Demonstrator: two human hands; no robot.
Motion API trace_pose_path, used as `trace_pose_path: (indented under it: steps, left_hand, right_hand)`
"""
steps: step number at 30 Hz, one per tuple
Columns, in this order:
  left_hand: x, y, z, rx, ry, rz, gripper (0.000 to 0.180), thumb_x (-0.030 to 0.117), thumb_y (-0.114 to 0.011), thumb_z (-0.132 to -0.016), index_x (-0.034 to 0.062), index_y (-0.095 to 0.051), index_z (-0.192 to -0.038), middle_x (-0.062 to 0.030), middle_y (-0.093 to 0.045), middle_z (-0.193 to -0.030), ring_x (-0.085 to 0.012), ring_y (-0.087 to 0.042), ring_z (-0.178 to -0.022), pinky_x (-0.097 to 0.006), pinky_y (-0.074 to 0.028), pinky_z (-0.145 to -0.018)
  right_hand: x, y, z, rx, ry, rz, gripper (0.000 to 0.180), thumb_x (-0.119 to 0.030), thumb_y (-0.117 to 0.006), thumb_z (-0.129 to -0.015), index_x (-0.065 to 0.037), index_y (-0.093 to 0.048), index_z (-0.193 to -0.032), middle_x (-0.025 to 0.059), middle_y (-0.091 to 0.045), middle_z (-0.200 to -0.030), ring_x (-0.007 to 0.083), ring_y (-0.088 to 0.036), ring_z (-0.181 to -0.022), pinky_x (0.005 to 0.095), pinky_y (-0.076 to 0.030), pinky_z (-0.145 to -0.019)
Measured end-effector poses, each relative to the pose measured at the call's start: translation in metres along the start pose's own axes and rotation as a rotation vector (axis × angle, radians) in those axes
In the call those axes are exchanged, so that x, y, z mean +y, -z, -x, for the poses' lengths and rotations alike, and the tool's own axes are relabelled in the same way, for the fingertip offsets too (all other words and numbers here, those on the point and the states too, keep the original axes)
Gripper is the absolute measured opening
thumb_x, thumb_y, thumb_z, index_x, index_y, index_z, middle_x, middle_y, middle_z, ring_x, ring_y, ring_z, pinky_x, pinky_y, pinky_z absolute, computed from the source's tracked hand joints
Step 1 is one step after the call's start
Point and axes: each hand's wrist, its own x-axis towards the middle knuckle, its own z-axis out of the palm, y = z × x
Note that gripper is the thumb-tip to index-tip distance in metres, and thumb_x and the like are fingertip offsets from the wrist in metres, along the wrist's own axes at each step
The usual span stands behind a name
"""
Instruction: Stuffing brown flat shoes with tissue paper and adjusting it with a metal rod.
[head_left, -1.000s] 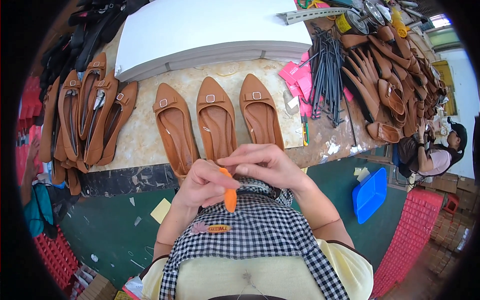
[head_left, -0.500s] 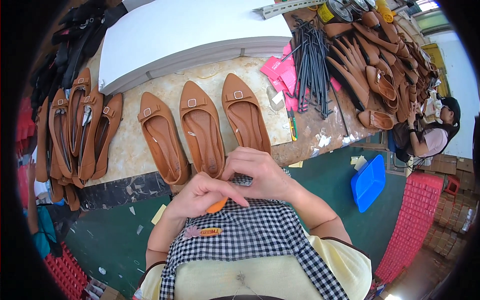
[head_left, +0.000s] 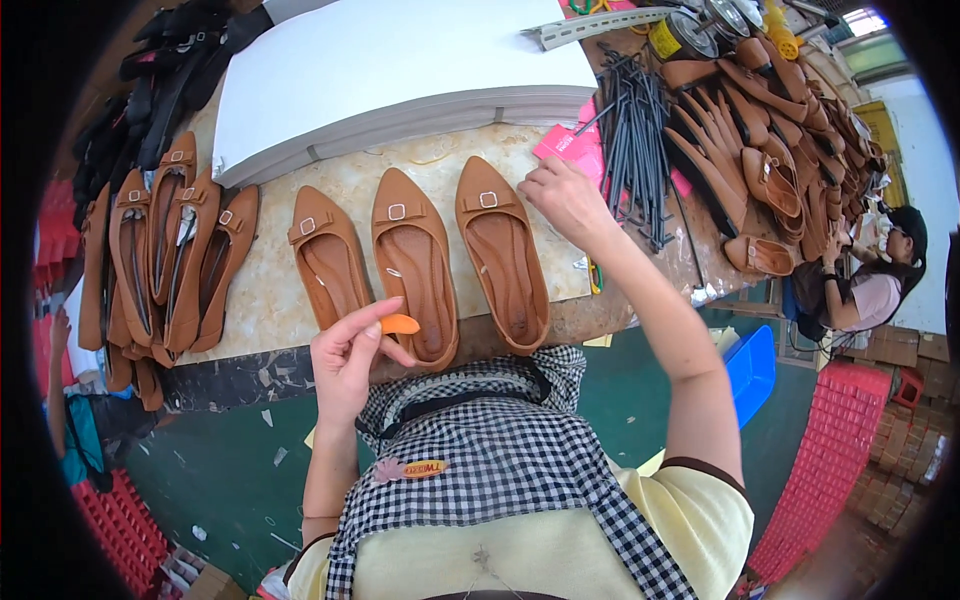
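Three tan pointed flats with square buckles stand in a row in front of me: a left shoe [head_left: 322, 245], a middle shoe [head_left: 403, 255] and a right shoe [head_left: 497, 240]. My left hand [head_left: 345, 365] pinches a small curved orange piece [head_left: 401, 324], whose kind I cannot make out, over the heels of the left and middle shoes. Beyond the right shoe's toe, my right hand [head_left: 568, 200] is at the edge of the pink cards [head_left: 572, 148]. Its fingers are curled together, and whatever is between them is hidden.
A thick stack of white sheets [head_left: 400, 70] lies at the back. More tan flats [head_left: 175, 260] stand at the left, black ones behind. Dark rods [head_left: 635, 140] and a heap of tan shoes [head_left: 760, 150] lie at the right, where another person [head_left: 870, 290] sits. A blue tub [head_left: 750, 375] is below.
My hands, together over my apron before, have parted. The right has reached forward to the pink cards. The left has lifted beside the shoes with the orange piece now in plain view.
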Motion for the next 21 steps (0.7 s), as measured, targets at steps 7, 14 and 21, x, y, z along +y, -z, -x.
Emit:
trace_pose_path:
  steps: [7,14,21]
  left_hand:
    - [-0.005,-0.045,-0.009,-0.242,-0.097,-0.608,0.031,0.01,-0.063,-0.088,0.0041,-0.066,-0.119,-0.0134,-0.071,-0.103,-0.0163,-0.07,-0.093,-0.029,-0.055,-0.084]
    - [-0.033,-0.06,-0.044,-0.739,-0.468,-1.083,0.022,0.024,-0.073,-0.078,0.0047,-0.066,-0.085,-0.0115,-0.066,-0.088,-0.027,-0.063,-0.096,-0.043,-0.037,-0.112]
    - [-0.002,-0.027,-0.046,-0.541,-0.388,-0.981,0.02,0.026,-0.074,-0.078,0.0065,-0.069,-0.078,-0.0132,-0.065,-0.079,-0.0287,-0.063,-0.087,-0.044,-0.036,-0.112]
  right_hand:
    - [0.017,-0.015,-0.017,-0.173,0.157,0.168,0.013,-0.013,-0.062,-0.078,-0.003,-0.066,-0.086,0.0097,-0.064,-0.077,0.0244,-0.063,-0.077,0.035,-0.052,-0.076]
    - [0.053,0.093,0.014,0.49,-0.763,-1.127,0.021,-0.017,-0.061,-0.094,0.0,-0.063,-0.107,0.0119,-0.071,-0.093,0.0192,-0.068,-0.089,0.0317,-0.053,-0.086]
    - [-0.004,0.137,0.039,0.113,-0.788,-1.004,0.03,-0.016,-0.063,-0.093,-0.001,-0.06,-0.12,0.0108,-0.069,-0.095,0.0206,-0.069,-0.077,0.0236,-0.054,-0.075]
